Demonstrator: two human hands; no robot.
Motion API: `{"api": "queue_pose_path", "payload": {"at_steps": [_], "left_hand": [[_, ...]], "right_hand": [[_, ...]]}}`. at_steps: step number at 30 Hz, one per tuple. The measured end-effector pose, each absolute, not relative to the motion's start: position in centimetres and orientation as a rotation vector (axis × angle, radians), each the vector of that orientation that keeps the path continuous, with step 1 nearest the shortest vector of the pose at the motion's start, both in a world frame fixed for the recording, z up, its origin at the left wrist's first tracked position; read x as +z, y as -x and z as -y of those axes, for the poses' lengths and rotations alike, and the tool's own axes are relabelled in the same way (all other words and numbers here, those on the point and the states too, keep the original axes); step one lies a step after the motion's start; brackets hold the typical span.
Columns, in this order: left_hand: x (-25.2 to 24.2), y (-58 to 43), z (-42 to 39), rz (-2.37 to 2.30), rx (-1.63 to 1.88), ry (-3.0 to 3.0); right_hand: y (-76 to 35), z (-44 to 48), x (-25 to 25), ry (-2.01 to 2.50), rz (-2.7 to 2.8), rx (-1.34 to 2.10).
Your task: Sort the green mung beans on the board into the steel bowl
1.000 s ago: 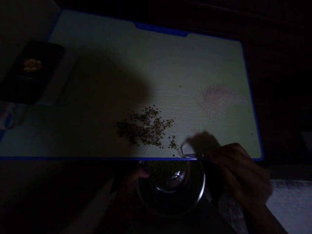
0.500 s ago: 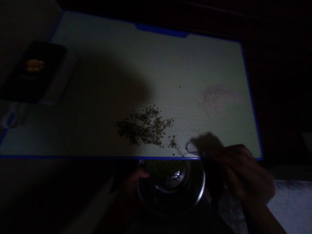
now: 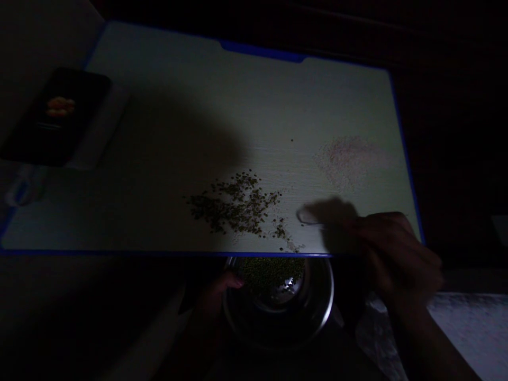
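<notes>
In dim light, my left hand (image 3: 224, 288) grips the left rim of a shiny metal bowl (image 3: 327, 312), its thumb over the edge. Small green beans (image 3: 270, 270) lie inside the bowl, which sits partly under the front edge of a white board (image 3: 262, 100) with a blue border. My right hand (image 3: 397, 248) is closed around the handle of a spoon (image 3: 307, 216), whose tip is just above or on the board; contact is unclear. Left of the spoon, a loose patch of green beans (image 3: 238, 206) is spread on the board. Most of my left fingers are hidden.
A pale pinkish heap of grains (image 3: 349, 159) lies on the board's right side. At the left, a dark phone (image 3: 59, 116) with a lit picture rests on a pale block, beside a small white-and-blue object (image 3: 21, 190). A lone bean sits mid-board.
My right hand has moved the spoon slightly up and left, away from the board's front edge. The left hand and bowl stay in place.
</notes>
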State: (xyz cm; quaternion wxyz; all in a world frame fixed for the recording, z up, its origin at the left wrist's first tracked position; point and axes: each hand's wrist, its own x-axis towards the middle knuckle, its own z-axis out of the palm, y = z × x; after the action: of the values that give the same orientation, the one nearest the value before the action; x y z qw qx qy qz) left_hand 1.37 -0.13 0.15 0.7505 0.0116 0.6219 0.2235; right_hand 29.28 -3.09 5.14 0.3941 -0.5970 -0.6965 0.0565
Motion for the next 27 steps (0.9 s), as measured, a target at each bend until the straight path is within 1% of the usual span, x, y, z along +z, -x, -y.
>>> {"api": "queue_pose_path", "payload": {"at_steps": [6, 12, 19, 23, 25, 27], "left_hand": [[-0.2, -1.0, 0.5, -1.391, 0.473, -0.096], [-0.1, -1.6, -0.1, -1.368, 0.45, -0.048], [0.9, -2.4, -0.2, -1.369, 0.474, -0.014], [0.2, -1.9, 0.1, -1.415, 0.473, 0.018], [-0.3, -1.4, 0.3, -1.479, 0.462, -0.056], [-0.4, -1.1, 0.3, -1.522, 0.47, -0.342]], "right_hand": [[-29.5, 1.3, 5.4, 1.515, 1.825, 0.205], [-30.0, 3.3, 5.9, 1.588, 1.698, 0.173], [-29.4, 4.6, 5.3, 1.604, 1.735, 0.279], [-28.8, 5.1, 5.1, 1.566, 1.695, 0.285], [-28.5, 5.1, 5.1, 1.562, 1.68, 0.281], [-28.1, 5.0, 5.1, 1.558, 1.685, 0.283]]}}
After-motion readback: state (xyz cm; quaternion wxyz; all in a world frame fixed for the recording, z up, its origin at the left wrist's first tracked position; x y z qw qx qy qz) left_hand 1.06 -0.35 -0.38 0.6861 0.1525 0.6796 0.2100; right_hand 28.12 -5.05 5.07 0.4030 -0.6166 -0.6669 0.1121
